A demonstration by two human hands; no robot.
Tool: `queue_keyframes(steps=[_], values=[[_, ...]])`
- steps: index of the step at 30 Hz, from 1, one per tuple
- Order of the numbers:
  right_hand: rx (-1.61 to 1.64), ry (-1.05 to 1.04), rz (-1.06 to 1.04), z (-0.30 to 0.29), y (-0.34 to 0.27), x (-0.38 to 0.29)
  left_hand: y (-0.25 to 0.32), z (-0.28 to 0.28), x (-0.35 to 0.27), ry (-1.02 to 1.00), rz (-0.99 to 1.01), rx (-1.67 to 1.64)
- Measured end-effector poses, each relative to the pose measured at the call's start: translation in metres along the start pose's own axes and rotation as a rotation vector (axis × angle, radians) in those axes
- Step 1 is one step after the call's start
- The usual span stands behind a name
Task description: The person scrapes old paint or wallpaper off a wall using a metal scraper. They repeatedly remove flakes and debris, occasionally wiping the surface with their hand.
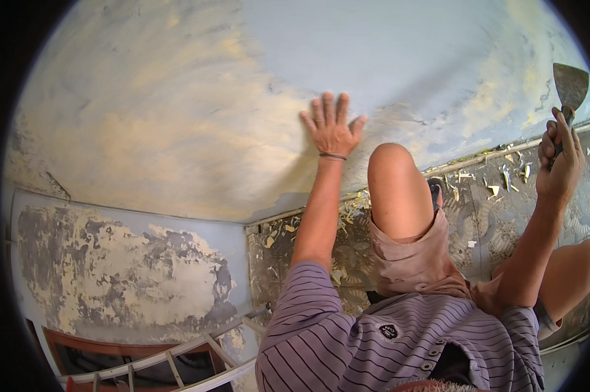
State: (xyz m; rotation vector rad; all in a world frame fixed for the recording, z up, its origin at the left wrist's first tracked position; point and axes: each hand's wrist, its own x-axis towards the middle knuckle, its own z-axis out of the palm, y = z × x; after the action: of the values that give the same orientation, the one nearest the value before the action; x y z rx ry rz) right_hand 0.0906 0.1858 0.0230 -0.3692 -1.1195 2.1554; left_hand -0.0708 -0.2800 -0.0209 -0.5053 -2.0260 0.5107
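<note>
My left hand (333,128) lies palm down with fingers spread on the wall (202,98) in front of me, near the border between bluish paint and a patchy yellow-grey area. A dark band circles that wrist. On the far right, my right hand (563,147) grips the dark handle of a paint scraper (570,85). Its broad, stained metal blade points up and away from my fist. Whether the blade touches the wall cannot be told. The wall shows smeared yellow and grey marks and small dark scuffs.
Paint flakes (508,176) lie along the wall's foot on the patterned tile floor (476,220). The adjoining wall (128,274) on the left has a large peeled patch. An aluminium ladder (175,367) stands at the lower left, before a brown-framed window (123,349). My bent knee (397,196) is near the wall.
</note>
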Motion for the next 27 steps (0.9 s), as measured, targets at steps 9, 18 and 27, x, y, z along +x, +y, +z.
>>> queue_keyframes(steps=[9, 18, 27], values=[[-0.053, -0.037, 0.086, 0.016, 0.016, -0.007, -0.150, -0.042, 0.055, 0.200, -0.353, 0.045], [-0.005, -0.050, 0.131, 0.026, 0.022, -0.008, -0.139, -0.047, 0.049, 0.332, -1.153, -0.201], [-0.077, -0.025, 0.117, 0.003, 0.031, 0.001, -0.059, 0.012, -0.038, 0.347, -1.627, -0.311]])
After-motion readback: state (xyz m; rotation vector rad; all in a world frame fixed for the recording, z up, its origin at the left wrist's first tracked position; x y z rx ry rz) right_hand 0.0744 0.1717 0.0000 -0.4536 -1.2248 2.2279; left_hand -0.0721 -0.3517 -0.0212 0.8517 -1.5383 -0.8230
